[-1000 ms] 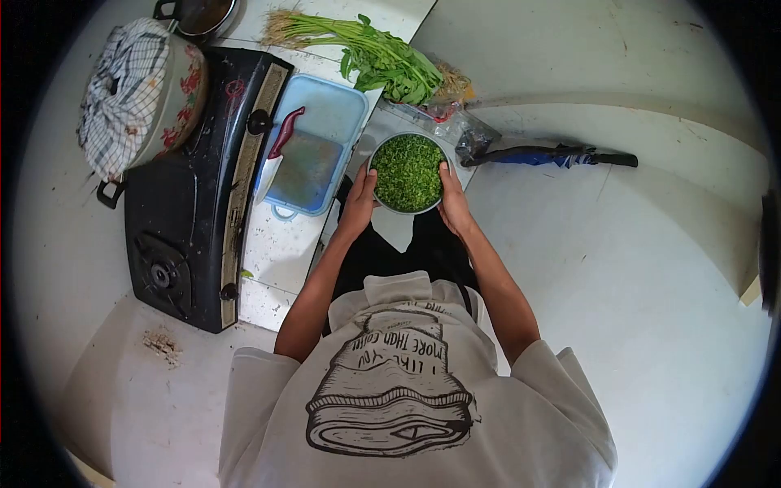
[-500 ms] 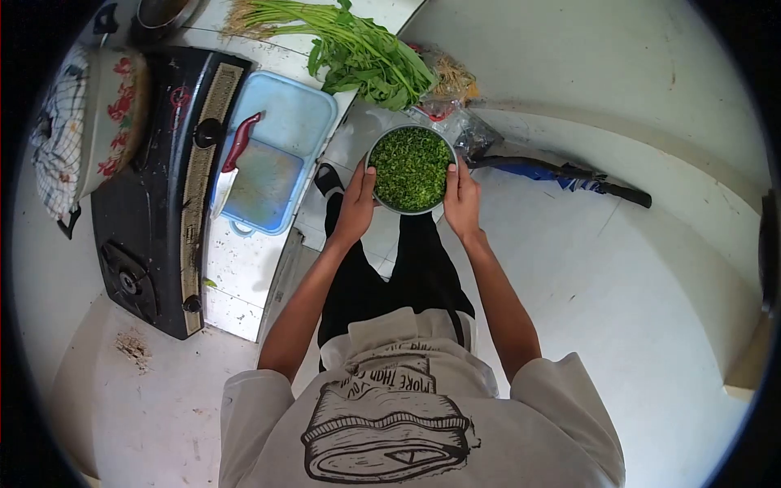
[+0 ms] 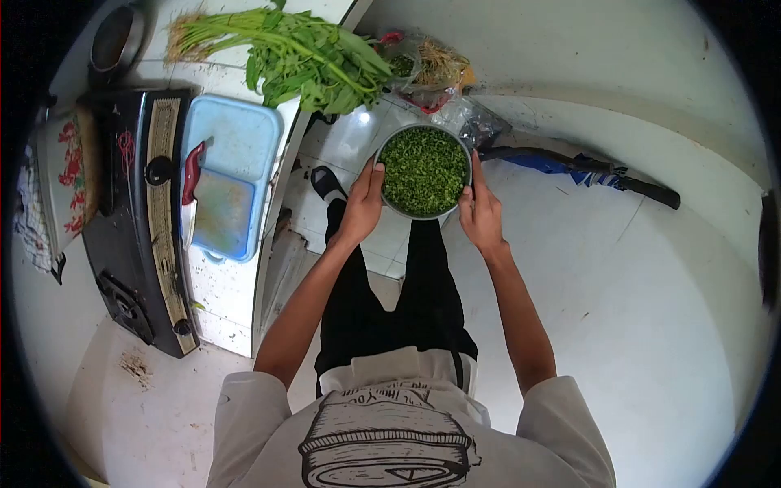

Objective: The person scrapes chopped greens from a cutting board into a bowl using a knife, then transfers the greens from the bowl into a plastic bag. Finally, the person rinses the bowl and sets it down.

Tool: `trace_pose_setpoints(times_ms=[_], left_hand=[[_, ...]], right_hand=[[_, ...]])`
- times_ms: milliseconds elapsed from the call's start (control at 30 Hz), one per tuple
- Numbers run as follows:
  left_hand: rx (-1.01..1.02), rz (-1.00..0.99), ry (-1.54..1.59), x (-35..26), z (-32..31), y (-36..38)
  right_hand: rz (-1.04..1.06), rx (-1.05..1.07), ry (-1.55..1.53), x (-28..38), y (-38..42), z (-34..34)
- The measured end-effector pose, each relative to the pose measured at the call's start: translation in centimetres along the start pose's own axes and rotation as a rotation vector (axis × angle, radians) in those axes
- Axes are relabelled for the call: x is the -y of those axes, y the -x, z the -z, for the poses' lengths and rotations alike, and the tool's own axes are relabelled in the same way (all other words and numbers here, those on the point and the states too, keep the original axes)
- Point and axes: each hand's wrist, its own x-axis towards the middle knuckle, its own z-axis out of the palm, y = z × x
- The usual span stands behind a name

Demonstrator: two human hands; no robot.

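A round grey-rimmed bowl [image 3: 390, 205] is held level in front of my legs, heaped with finely chopped greens [image 3: 427, 171]. My left hand [image 3: 363, 205] grips its left side, thumb up at the rim. On the opposite side, my right hand [image 3: 483, 210] clasps the rim, with its fingers extending along the outer wall. The fingers underneath are partly hidden by the bowl. To the left on the counter lies a blue cutting board [image 3: 236, 126], with a red-handled knife [image 3: 190, 191] resting along its left edge.
A bunch of leafy greens with roots [image 3: 301, 61] hangs over the counter corner. A black gas stove [image 3: 130, 236] stands at left beside a floral pot [image 3: 71, 175]. Plastic bags with vegetable scraps [image 3: 431, 69] and a blue umbrella [image 3: 590, 172] lie along the wall.
The counter, stove and greens have shifted left in view as I move. The bowl stays in both hands, slightly further right and nearer. My right hand's fingers have straightened along the rim.
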Motion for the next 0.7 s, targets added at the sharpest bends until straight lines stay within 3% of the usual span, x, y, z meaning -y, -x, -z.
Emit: trace_pose_setpoints(times_ms=[167, 267, 367, 467, 700], left_hand=[[0.023, 0.104, -0.066, -2.6, -2.1, -1.2], [0.025, 0.184, -0.135, -2.3, -2.8, -2.5], [0.046, 0.191, -0.18, -1.4, -3.0, -4.3], [0.047, 0.246, -0.185, 0.6, -2.9, -6.5], [0.088, 0.264, -0.222, -0.1, -3.4, -9.6]], right_hand=[[-0.057, 0.027, -0.091, -3.6, 0.3, 0.1], [-0.185, 0.01, -0.452, -5.0, -0.2, -0.5], [-0.47, 0.043, -0.855, -4.9, -1.3, -1.1], [-0.569, 0.073, -0.834, -7.0, -1.9, -2.1], [-0.683, 0.147, -1.262, -10.2, -3.8, -2.1]])
